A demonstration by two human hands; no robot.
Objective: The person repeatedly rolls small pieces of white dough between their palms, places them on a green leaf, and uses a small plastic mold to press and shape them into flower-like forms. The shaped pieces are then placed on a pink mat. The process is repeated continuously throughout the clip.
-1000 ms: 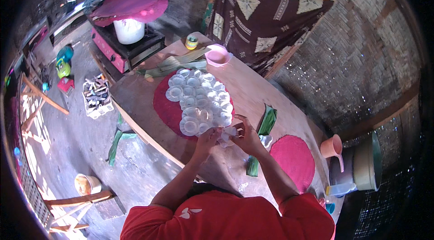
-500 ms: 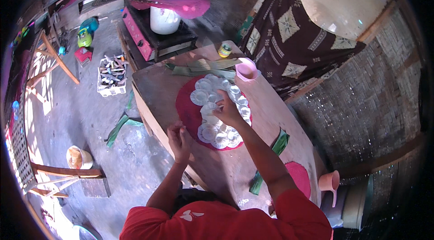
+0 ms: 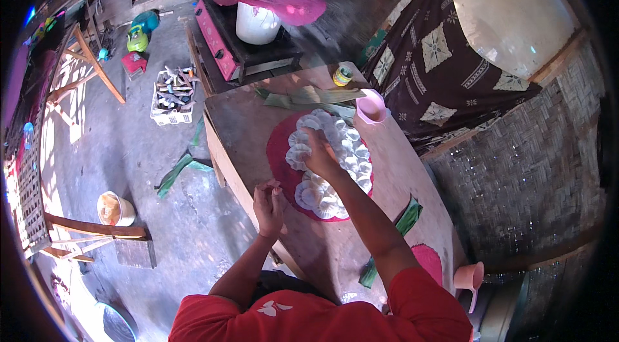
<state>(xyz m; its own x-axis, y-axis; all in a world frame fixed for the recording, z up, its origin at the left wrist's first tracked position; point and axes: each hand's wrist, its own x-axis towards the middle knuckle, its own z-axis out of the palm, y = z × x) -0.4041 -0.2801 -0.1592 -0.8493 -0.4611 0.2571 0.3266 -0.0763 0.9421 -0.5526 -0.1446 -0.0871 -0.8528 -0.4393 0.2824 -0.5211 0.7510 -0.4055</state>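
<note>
Right hand (image 3: 320, 154) has gone from the tray's near rim out over the white cups (image 3: 332, 161) on the red tray (image 3: 278, 143), fingers curled on one. Left hand (image 3: 269, 203) has dropped to seven o'clock at the tabletop (image 3: 245, 129) edge, loosely closed; contents hidden.

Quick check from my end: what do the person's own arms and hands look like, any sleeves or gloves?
Both the left hand and the right hand are ungloved, with forearms uncovered. The red short-sleeved shirt ends at the upper arms and bears a small white mark. No watch or rings visible.
</note>
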